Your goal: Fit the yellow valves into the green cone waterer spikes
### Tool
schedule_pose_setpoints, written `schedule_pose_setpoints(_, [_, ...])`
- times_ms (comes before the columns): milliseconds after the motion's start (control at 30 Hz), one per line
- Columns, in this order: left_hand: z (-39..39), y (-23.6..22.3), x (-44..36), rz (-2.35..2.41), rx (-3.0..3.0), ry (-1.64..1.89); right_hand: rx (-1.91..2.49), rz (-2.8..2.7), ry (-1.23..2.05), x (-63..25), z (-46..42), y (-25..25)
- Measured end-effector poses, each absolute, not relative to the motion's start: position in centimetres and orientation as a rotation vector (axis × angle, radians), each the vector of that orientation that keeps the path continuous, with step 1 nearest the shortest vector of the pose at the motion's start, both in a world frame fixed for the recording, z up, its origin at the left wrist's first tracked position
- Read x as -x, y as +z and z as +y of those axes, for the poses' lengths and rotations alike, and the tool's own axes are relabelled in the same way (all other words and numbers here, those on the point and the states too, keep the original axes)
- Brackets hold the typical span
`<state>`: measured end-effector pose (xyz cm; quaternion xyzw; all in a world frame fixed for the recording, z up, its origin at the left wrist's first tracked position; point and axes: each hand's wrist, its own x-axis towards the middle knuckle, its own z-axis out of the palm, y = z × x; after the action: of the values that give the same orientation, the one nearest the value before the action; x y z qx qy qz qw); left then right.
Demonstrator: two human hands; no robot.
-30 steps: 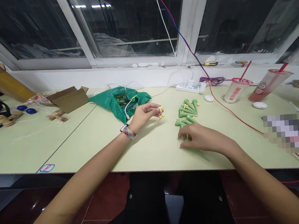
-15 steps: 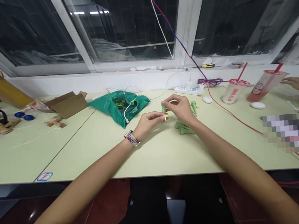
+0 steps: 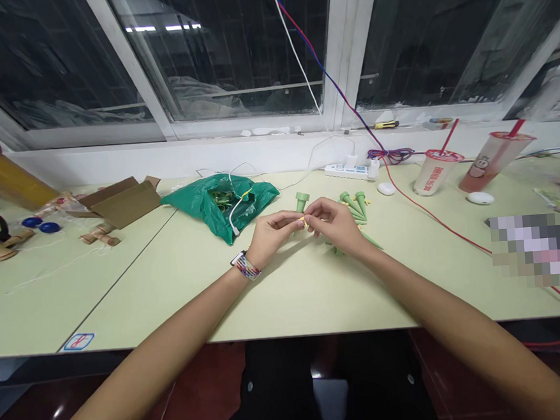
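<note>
Both hands meet over the middle of the table. A green watering spike (image 3: 302,201) stands upright between them, its wide cap on top and its lower part hidden by fingers. My left hand (image 3: 273,236) is closed on the spike, thumb and fingers pinched together. A small yellow valve (image 3: 303,220) shows at the spike's side, where the fingertips of both hands come together. My right hand (image 3: 336,225) is closed around the yellow valve, its fingertips partly covering it. More green spikes (image 3: 361,204) lie just beyond and beneath my right hand, some with yellow pieces.
An open green plastic bag (image 3: 203,206) with green items inside lies to the left, near a cardboard box (image 3: 126,205). A power strip (image 3: 349,170) is at the back. Two drink cups (image 3: 435,172) and a red cable (image 3: 446,221) are on the right.
My right hand has come down from the spike's cap to the yellow valve at its side. The cap is now uncovered. The view has shifted slightly.
</note>
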<state>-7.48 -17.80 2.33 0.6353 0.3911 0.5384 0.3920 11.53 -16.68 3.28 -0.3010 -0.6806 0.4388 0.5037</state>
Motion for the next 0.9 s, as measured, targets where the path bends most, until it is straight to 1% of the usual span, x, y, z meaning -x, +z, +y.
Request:
schedule_pose_setpoints(100, [-17.9,2.4,7.6,0.929,-1.561,1.326,0.707,-1.556,1.132,-11.7,-16.3,3.6])
schedule_pose_setpoints(333, [-17.2,2.1,7.9,0.789,-1.294,1.311,0.799,-1.358,1.120,-12.8,-14.9,3.6])
schedule_pose_setpoints(467, [-17.3,2.0,7.9,0.773,-1.251,1.272,0.776,-1.371,1.097,-12.4,-15.1,3.3])
schedule_pose_setpoints(900, [-17.9,1.6,7.3,0.766,-1.371,1.227,0.742,-1.560,0.863,-11.5,-16.6,2.6])
